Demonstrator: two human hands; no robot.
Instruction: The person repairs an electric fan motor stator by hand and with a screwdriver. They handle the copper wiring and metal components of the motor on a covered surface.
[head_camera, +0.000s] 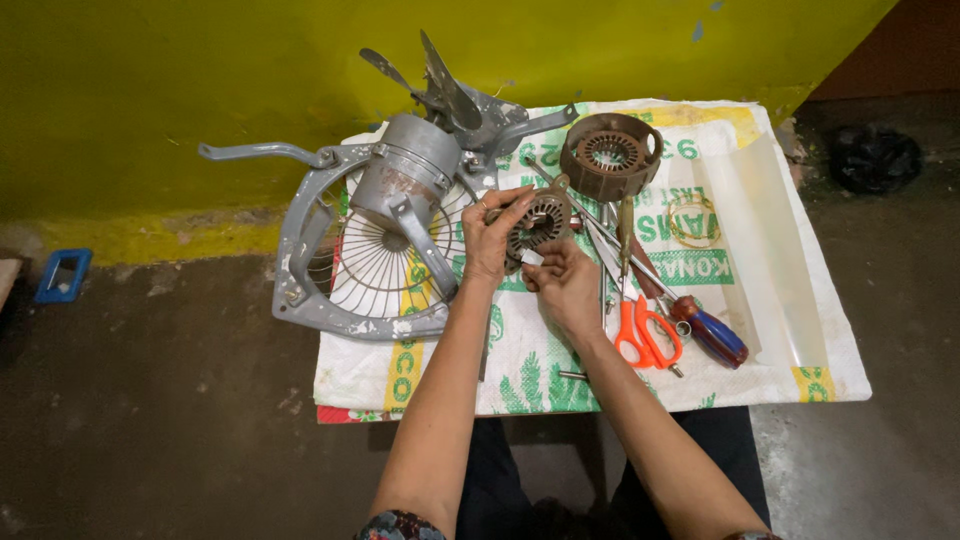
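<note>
right hand (565, 285) pinching a white strip (532, 258); left hand (492, 235) gripping a round, slotted metal stator core (538, 222), centre frame, bore facing up.

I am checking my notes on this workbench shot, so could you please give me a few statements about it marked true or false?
1. The left hand grips a small round slotted metal core. True.
2. The right hand pinches a small white strip at the core's lower edge. True.
3. The orange-handled scissors are held in the right hand. False: they lie on the printed sack cloth, to the right of that hand.
4. The grey fan frame with its wire guard lies on the person's left. True.
5. The larger brown ring-shaped core sits on the bare floor. False: it rests on the cloth, beyond the hands.
6. The screwdriver has a green handle. False: red and blue.
</note>
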